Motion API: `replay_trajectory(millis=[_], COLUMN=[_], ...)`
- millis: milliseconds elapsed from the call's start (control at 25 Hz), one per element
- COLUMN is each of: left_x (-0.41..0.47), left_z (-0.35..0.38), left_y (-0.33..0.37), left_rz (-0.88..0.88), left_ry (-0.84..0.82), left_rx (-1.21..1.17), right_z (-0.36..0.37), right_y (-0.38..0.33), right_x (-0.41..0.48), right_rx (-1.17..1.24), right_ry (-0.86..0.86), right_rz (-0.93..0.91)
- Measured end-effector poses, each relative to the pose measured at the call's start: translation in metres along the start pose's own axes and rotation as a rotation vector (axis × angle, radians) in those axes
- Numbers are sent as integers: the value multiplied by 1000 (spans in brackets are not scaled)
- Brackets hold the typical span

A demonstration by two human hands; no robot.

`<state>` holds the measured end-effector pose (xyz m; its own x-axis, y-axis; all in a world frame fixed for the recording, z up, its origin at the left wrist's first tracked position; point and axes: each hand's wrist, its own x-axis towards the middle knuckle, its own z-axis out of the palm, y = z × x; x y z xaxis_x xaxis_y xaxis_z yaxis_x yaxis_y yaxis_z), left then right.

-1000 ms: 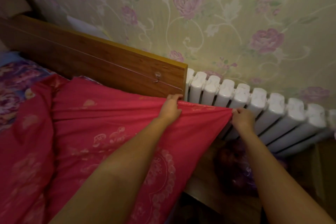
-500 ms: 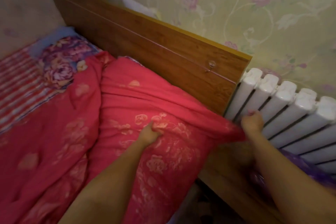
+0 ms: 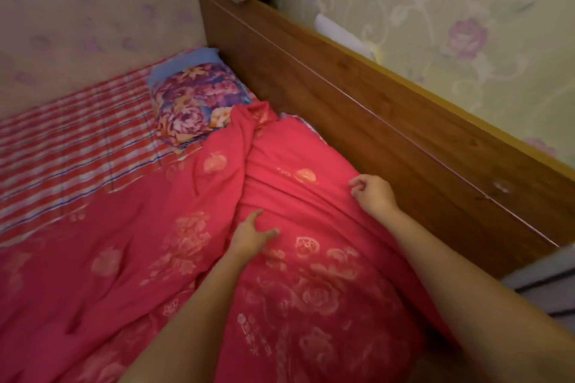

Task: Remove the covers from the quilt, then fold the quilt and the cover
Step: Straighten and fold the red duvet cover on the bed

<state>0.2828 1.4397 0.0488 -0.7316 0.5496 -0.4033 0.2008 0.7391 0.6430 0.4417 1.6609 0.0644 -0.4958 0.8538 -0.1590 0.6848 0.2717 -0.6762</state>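
Note:
A red quilt (image 3: 311,274) in its cover, printed with pale gold flowers, lies spread over the bed, and a long fold runs up its middle toward the pillow. My left hand (image 3: 253,235) rests flat on it beside that fold, thumb and fingers spread. My right hand (image 3: 373,194) lies on the quilt's far edge close to the headboard. Its fingers are loosely curled with no cloth pinched between them. Both forearms reach in from the bottom of the view.
A wooden headboard (image 3: 373,102) runs diagonally along the quilt's right side. A purple floral pillow (image 3: 193,106) sits in the far corner on a red-and-white striped sheet (image 3: 77,134). A white radiator (image 3: 547,286) shows at the right edge. Flowered wallpaper covers both walls.
My right hand has let go of the quilt corner by the radiator and moved onto the quilt near the headboard. My left hand has opened from a grip. The view has swung left.

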Motion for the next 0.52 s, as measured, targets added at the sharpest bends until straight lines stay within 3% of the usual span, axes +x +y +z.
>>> replay_trajectory(millis=[160,320,400,520], left_x=[45,83,92,103], left_z=[20,39,44,49], left_y=[-16,-16,-3,35], left_rz=[-70,-36,-21,49], left_ry=[-61,-25,15,150], left_rx=[-73,23,120,252], right_z=[55,91,77,28], right_y=[-25,-33,-40,-57], right_x=[84,136,151,183], right_rx=[-115,-349,-472,-612], right_ry=[-75,-254,-198,60], right_rz=[18,13,-68,-183])
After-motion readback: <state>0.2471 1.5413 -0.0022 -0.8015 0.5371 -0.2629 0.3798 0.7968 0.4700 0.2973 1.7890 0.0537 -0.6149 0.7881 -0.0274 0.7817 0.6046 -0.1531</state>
